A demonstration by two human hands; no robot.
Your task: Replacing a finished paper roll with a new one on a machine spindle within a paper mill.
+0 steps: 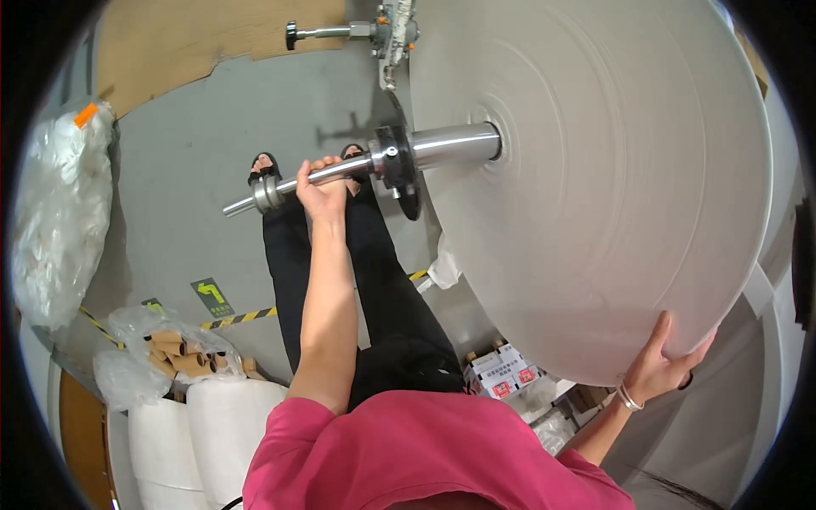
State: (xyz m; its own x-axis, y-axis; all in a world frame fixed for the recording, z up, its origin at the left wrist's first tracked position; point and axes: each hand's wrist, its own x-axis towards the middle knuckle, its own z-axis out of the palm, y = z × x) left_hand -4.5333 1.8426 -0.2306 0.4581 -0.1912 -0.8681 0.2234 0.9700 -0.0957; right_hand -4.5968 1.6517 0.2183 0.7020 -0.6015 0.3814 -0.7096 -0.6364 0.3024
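Observation:
A big pale grey-white roll of sheet material [595,170] fills the right side, its round flat face turned to the left. From its core a shiny metal shaft [455,146] sticks out leftward, fitted with a black collar and disc [393,161] and ending in a thinner rod with metal rings [269,194]. My left hand [323,194] is closed round the thin rod, between the rings and the collar. At the roll's near lower edge, my right hand [665,364] lies with thumb on the face and fingers stretched over the rim, apart from one another.
A clamp-like metal fitting with a black knob [353,31] stands beyond the shaft. Cardboard [195,42] covers part of the grey floor. Plastic-wrapped bundles [64,212], brown cardboard tubes [183,353] and white rolls [229,425] stand left. Boxes [503,371] sit below the big roll.

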